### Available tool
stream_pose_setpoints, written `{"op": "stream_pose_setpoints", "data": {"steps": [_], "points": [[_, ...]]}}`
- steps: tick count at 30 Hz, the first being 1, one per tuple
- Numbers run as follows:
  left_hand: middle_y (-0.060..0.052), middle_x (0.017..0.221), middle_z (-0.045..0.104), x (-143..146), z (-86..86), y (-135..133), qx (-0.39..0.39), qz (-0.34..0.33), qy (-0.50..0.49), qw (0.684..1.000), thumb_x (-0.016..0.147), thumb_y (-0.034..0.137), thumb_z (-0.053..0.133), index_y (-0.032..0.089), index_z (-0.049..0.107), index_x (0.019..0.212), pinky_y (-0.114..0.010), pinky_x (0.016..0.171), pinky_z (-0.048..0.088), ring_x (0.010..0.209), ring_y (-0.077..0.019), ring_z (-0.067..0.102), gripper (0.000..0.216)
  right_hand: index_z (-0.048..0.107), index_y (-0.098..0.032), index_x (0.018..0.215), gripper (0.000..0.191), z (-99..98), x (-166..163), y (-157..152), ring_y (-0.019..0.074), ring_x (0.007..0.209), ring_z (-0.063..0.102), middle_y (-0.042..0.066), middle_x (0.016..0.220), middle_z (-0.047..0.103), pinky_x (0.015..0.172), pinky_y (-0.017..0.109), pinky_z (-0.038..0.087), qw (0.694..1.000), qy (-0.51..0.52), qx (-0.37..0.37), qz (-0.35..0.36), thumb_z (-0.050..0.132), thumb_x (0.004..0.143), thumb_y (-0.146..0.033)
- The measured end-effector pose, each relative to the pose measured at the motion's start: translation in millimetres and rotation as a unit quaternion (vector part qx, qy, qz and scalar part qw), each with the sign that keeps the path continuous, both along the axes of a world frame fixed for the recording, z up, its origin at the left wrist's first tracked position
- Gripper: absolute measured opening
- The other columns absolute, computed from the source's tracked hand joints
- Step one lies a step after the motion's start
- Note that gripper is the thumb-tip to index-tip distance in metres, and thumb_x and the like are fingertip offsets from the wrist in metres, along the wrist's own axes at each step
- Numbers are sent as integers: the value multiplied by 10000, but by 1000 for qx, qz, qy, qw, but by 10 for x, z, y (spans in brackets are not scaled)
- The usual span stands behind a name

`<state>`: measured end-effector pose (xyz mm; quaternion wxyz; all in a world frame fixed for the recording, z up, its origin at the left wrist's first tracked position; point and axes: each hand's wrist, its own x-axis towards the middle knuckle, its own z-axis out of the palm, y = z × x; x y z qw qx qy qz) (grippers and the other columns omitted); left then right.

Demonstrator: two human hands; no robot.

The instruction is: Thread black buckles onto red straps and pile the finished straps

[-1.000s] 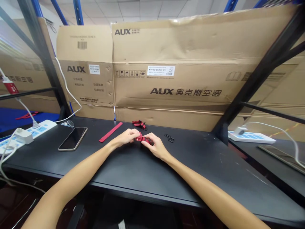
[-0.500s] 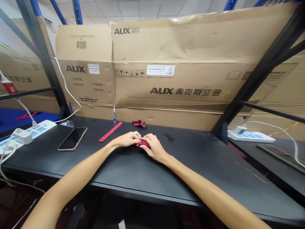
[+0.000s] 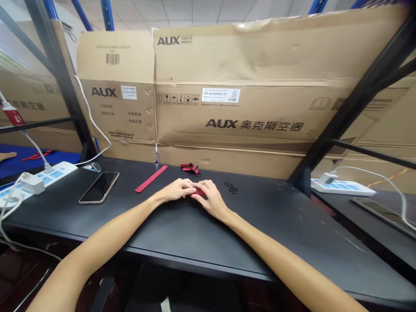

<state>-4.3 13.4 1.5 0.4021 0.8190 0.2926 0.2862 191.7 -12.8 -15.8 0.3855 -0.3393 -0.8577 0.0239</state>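
Observation:
Between my two hands, just above the black table (image 3: 169,234), is a short piece of red webbing strap (image 3: 197,191). My left hand (image 3: 177,190) pinches its left end, thumb and fingers together. From the other side my right hand (image 3: 210,198) grips it, fingers over the top and thumb below. My fingers cover much of the strap. Behind them lies a bundled red strap with black fittings (image 3: 191,168). A flat red strap (image 3: 151,179) rests to the left. Small black hardware pieces (image 3: 231,187) lie right of my right hand.
A phone (image 3: 99,187) and a small glossy object (image 3: 94,167) lie on the left. White power strips (image 3: 60,173) with cables stand at both sides. Cardboard panels (image 3: 227,143) rise along the back edge, and black metal posts (image 3: 344,95) slant up at either side. Another person's hand (image 3: 7,156) shows far left.
My left thumb and fingers have shifted right over the strap, hiding the dark bar seen on it before. Another person's hand has come into view at the far left.

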Motion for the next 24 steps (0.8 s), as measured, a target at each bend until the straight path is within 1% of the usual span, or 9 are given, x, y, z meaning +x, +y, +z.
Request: {"op": "stream_pose_setpoints", "data": {"steps": [2,5,8,11,14,16,19,21,24], "points": [[-48,899,599,14,-11,25,-15,-6,-34,999,809,440,539,142,658,753,-227,596,425,673,-114,528,326,558,-238,1079,278,20,6,0,226,920,517,84,1014,542,792,378,445,997,78,-17,-18,558,852,-400],[-48,879,609,10,-13,43,-25,-1,-58,998,791,431,571,138,667,819,-231,582,437,642,-107,533,309,563,-208,874,215,12,13,15,167,742,513,47,870,520,671,309,459,987,144,-65,-32,523,867,-418],[-52,897,610,2,-14,35,-19,20,-64,998,774,428,598,131,671,770,-232,578,446,628,-99,540,306,547,-197,760,270,-31,30,62,127,634,466,19,798,489,595,274,436,983,129,-127,-8,491,877,-433],[-52,873,606,9,-30,18,-14,35,-79,996,742,433,637,120,660,722,-240,589,459,621,-101,555,315,569,-193,778,295,-69,55,117,128,683,495,21,844,500,632,274,444,976,114,-182,22,472,876,-453],[-39,802,608,31,-54,-3,-23,44,-89,995,726,456,651,122,629,806,-256,611,475,623,-117,574,345,583,-191,804,315,-73,73,144,128,690,514,14,836,527,651,276,442,965,116,-233,45,466,868,-477],[-32,802,616,51,-63,-20,11,52,-76,996,705,461,674,137,595,914,-262,635,478,655,-129,584,394,578,-189,809,320,-60,72,141,120,640,498,0,770,530,613,264,425,954,127,-264,59,476,858,-488],[-38,886,629,83,-61,-46,148,67,1,987,644,436,736,166,588,978,-276,715,462,759,-155,586,454,559,-186,782,326,-32,59,127,109,577,450,-26,660,496,558,243,386,938,143,-304,80,505,838,-502],[-34,887,635,97,-53,-57,217,79,49,972,676,419,717,174,609,964,-274,736,447,779,-158,581,393,543,-183,750,338,-11,60,132,102,559,426,-35,627,480,542,234,367,927,157,-328,95,521,824,-513],[-8,773,631,86,-22,-55,216,100,46,970,767,425,627,166,615,972,-242,662,441,665,-123,564,330,524,-184,745,340,23,102,166,100,560,432,-34,629,495,549,234,371,909,205,-347,109,533,816,-516]]}}
